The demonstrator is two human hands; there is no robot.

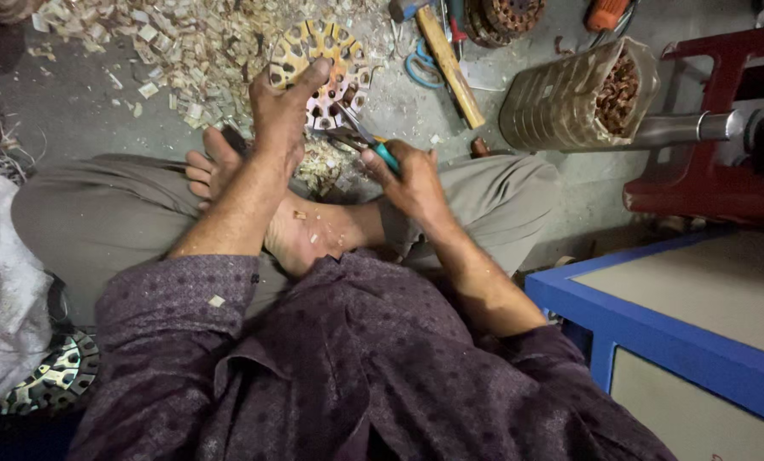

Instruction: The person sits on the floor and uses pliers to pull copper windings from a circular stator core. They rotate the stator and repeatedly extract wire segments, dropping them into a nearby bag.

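Note:
I sit cross-legged on the floor. My left hand (281,109) presses down on a round slotted metal stator core (322,67) that lies flat on the floor, its slots lined with yellowish paper strips. My right hand (409,173) grips a pair of pliers with teal handles (373,147), whose jaws point at the near edge of the core. My bare feet (301,224) lie just below both hands.
Scraps of paper and wood chips (168,51) litter the floor at top left. A wooden-handled hammer (448,53) and scissors (423,67) lie at top centre. A stack of cores in a plastic bag (574,96) lies right, with a red frame (723,145) and blue cabinet (681,333).

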